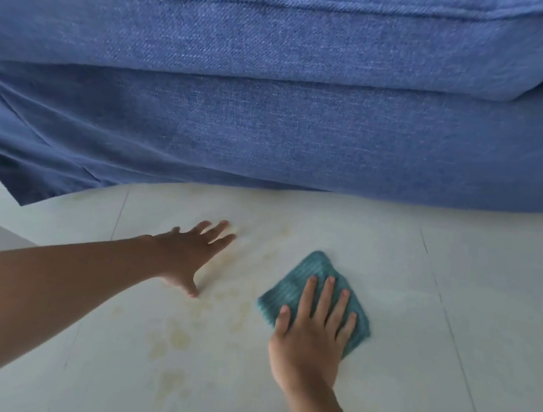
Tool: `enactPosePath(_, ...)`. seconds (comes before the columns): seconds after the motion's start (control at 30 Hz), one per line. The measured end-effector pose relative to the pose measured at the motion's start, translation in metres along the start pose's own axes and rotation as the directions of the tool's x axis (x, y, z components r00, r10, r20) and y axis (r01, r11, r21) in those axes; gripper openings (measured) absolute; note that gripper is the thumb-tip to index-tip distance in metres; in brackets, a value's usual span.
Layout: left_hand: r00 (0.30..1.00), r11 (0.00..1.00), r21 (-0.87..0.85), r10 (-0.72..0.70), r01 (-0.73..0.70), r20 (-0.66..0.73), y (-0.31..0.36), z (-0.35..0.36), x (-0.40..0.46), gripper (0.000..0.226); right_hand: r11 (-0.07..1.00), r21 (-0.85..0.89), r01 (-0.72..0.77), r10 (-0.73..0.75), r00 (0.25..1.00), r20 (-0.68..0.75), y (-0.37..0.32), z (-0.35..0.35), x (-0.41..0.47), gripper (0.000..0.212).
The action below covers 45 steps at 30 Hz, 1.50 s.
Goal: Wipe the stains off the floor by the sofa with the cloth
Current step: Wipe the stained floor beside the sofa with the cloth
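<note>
the right hand [312, 332] presses flat open fingers [325, 296] on the cloth [302, 279], the left hand [191, 254] rests spread open, and yellow stains [178, 337] left of the cloth fingers still need wiping.

Two bare arms enter from the bottom edge, and no sleeve, cuff, glove or strap covers any part of them that shows. The left forearm is long and smooth, widening toward the lower left corner. The left hand [192, 257] has slim fingers with short nails that seem to carry a faint pink tint, though blur makes this hard to confirm. The right forearm is shorter in view and narrows to a slender wrist. The right hand [311, 335] shows four fingers and a thumb, each with a short, rounded nail. Neither wrist wears a watch, band or ring.
</note>
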<state>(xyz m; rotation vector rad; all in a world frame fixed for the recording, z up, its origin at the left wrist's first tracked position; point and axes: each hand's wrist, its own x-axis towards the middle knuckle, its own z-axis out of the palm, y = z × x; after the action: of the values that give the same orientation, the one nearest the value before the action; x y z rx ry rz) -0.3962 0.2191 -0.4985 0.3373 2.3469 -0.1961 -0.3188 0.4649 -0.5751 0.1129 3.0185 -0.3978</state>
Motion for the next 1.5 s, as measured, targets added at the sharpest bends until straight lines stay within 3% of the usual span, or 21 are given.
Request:
enactPosePath(0.1, 1.0, 1.0, 0.001, -0.008, 0.008, -0.003, -0.002, -0.003, -0.001, 0.127, 0.984, -0.046, 0.174, -0.172, 0.984, 0.038, -0.004, -0.004, 0.043, 0.074)
enactPosePath(0.2, 0.999, 0.998, -0.043, -0.037, 0.036, -0.015, -0.005, -0.002, -0.005, 0.127, 1.0, 0.018, 0.011, -0.012, 0.998, 0.06, 0.01, -0.008, 0.07, 0.071)
enactPosePath(0.27, 0.998, 0.994, -0.096, -0.059, 0.059, 0.001, -0.013, 0.003, -0.01, 0.13, 0.997, 0.012, -0.077, 0.078, 0.996, -0.037, 0.008, -0.008, 0.039, 0.07)
enactPosePath(0.37, 0.999, 0.993, -0.108, -0.042, 0.043, 0.013, -0.024, 0.007, -0.015, 0.135, 0.998, 0.005, 0.063, -0.063, 0.998, 0.009, -0.009, -0.001, 0.009, 0.072)
enactPosePath(0.43, 0.999, 0.993, -0.117, -0.033, 0.035, 0.017, -0.025, 0.006, -0.014, 0.135, 0.976, -0.036, 0.217, -0.215, 0.975, 0.059, -0.011, -0.004, 0.038, 0.074)
enactPosePath(0.47, 0.999, 0.993, -0.118, -0.031, 0.032, 0.009, -0.023, 0.005, -0.013, 0.136, 0.975, -0.038, 0.22, -0.215, 0.972, 0.097, -0.008, -0.009, 0.056, 0.075)
enactPosePath(0.63, 0.999, 0.99, -0.136, -0.042, 0.043, 0.009, -0.021, 0.008, -0.012, 0.138, 0.987, 0.002, -0.161, 0.161, 0.987, -0.026, 0.023, -0.014, 0.044, 0.077)
enactPosePath(0.73, 1.0, 0.989, -0.149, -0.023, 0.022, 0.0, -0.024, 0.009, -0.014, 0.138, 0.988, -0.026, -0.149, 0.149, 0.989, -0.015, 0.029, -0.011, 0.013, 0.076)
enactPosePath(0.87, 1.0, 0.99, -0.136, -0.025, 0.023, -0.018, -0.021, 0.006, -0.012, 0.138, 0.981, -0.048, -0.19, 0.19, 0.982, -0.002, 0.054, -0.023, 0.052, 0.073)
enactPosePath(0.93, 1.0, 0.99, -0.137, -0.026, 0.023, -0.017, -0.021, 0.007, -0.012, 0.138, 0.951, -0.027, -0.307, 0.307, 0.952, 0.0, 0.072, -0.029, 0.069, 0.072)
enactPosePath(1.03, 1.0, 0.991, -0.132, -0.014, 0.012, -0.015, -0.021, 0.009, -0.014, 0.138, 0.848, 0.031, -0.529, 0.529, 0.849, -0.006, 0.094, -0.037, 0.061, 0.075)
enactPosePath(1.13, 1.0, 0.991, -0.134, -0.011, 0.009, -0.015, -0.022, 0.007, -0.016, 0.137, 0.77, 0.031, -0.637, 0.636, 0.77, 0.045, 0.09, -0.036, 0.035, 0.076)
enactPosePath(1.2, 1.0, 0.991, -0.13, -0.009, 0.008, -0.003, -0.023, 0.005, -0.016, 0.137, 0.787, 0.002, -0.617, 0.616, 0.786, 0.054, 0.071, -0.03, 0.021, 0.077)
enactPosePath(1.33, 1.0, 0.995, -0.103, -0.009, 0.011, 0.021, -0.02, 0.003, -0.011, 0.139, 0.901, -0.063, -0.43, 0.433, 0.899, 0.06, 0.043, -0.02, 0.018, 0.077)
enactPosePath(1.43, 0.999, 0.994, -0.106, -0.009, 0.012, 0.03, -0.02, 0.004, -0.01, 0.139, 0.965, -0.104, -0.24, 0.248, 0.966, 0.071, 0.049, -0.022, 0.044, 0.075)
enactPosePath(1.5, 0.999, 0.994, -0.105, -0.005, 0.009, 0.037, -0.02, 0.004, -0.011, 0.137, 0.975, -0.081, -0.208, 0.212, 0.976, 0.05, 0.061, -0.028, 0.062, 0.074)
